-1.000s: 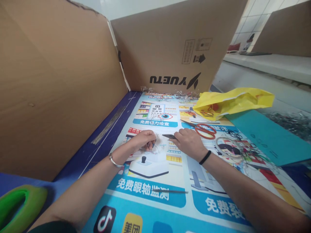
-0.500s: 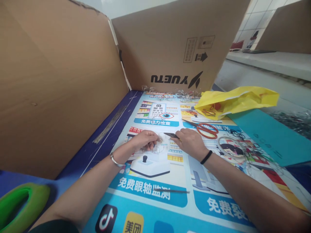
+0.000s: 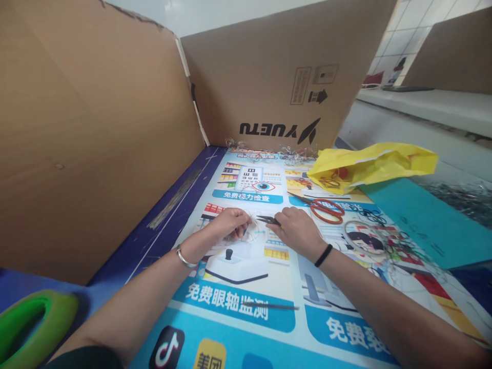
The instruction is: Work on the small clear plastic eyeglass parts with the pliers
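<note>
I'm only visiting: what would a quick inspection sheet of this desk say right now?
Surface: printed poster covering a blue table.
Job's things: left hand pinches thin wire; right hand holds small dark snips, tips at the wire.
Clutter: red scissors, yellow bag, wire rings, loose rod, green object.
Grip: both hands closed on their things.
Cables: nothing seen.
Surroundings: cardboard screens, tiled wall.
</note>
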Available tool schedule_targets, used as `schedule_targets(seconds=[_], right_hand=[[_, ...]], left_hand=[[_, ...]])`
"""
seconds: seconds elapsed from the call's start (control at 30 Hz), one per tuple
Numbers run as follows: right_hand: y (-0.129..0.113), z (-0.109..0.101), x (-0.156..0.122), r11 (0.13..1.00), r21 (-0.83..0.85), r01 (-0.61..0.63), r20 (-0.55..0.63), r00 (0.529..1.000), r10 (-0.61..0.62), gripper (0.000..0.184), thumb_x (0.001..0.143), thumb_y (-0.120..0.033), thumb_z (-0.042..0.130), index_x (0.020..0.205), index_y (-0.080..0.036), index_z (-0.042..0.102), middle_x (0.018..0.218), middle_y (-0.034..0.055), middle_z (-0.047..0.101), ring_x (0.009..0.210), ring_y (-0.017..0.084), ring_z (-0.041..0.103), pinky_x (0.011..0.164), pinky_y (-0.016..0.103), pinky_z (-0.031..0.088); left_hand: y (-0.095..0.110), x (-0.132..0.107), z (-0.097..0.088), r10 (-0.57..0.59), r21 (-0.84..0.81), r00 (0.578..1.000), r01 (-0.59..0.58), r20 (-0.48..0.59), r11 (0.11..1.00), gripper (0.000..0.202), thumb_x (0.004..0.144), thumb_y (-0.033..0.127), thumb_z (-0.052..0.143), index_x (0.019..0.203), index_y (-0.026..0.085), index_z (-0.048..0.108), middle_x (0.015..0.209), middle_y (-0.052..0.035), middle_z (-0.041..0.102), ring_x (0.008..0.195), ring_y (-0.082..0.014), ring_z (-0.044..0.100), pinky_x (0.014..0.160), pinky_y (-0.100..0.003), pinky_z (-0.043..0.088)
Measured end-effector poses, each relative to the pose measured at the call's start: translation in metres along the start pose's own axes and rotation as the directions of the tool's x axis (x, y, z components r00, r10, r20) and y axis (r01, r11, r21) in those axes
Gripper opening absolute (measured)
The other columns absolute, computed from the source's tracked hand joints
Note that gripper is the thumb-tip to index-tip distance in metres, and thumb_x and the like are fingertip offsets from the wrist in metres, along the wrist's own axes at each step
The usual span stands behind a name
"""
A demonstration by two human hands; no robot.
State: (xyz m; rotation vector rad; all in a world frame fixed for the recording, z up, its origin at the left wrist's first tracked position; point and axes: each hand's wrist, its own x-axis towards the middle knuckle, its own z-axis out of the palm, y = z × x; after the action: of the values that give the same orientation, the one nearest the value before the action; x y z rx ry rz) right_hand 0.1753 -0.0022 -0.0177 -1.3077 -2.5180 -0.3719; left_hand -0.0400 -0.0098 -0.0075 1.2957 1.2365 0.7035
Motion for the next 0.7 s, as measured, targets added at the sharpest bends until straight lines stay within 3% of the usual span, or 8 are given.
schedule_targets(seconds=[0.23, 0.7], right_hand=[[-0.0043, 0.0018, 0.0007, 1.000, -0.012, 0.002, 0.015, 1.000, -0.001, 0.037, 0.086, -0.047, 0.040, 0.083, -0.017, 0.061, 0.080, 0.0078, 0.058, 0.079, 0.019, 0.046, 0.068, 0.030, 0.024], [-0.0095, -0.0036, 0.0007, 0.988, -0.110, 0.108, -0.029, 0.993, -0.112, 0.031, 0.084, -0.044, 0.045, 0.079, -0.017, 0.060, 0.077, 0.0076, 0.055, 0.077, 0.020, 0.043, 0.065, 0.032, 0.020]], left_hand=[[-0.0004, -0.0004, 0.0010, -0.020, 0.037, 0.998, 0.018, 0.052, 0.999, 0.019, 0.076, 0.031, 0.051, 0.073, 0.014, 0.059, 0.046, 0.0029, 0.051, 0.037, -0.0059, 0.047, 0.035, -0.015, 0.032], [-0.0052, 0.0011, 0.0042, -0.038, 0.050, 0.999, 0.037, 0.028, 0.998, 0.022, 0.077, 0.034, 0.050, 0.067, 0.015, 0.053, 0.039, 0.0019, 0.051, 0.033, -0.0068, 0.043, 0.035, -0.016, 0.033]])
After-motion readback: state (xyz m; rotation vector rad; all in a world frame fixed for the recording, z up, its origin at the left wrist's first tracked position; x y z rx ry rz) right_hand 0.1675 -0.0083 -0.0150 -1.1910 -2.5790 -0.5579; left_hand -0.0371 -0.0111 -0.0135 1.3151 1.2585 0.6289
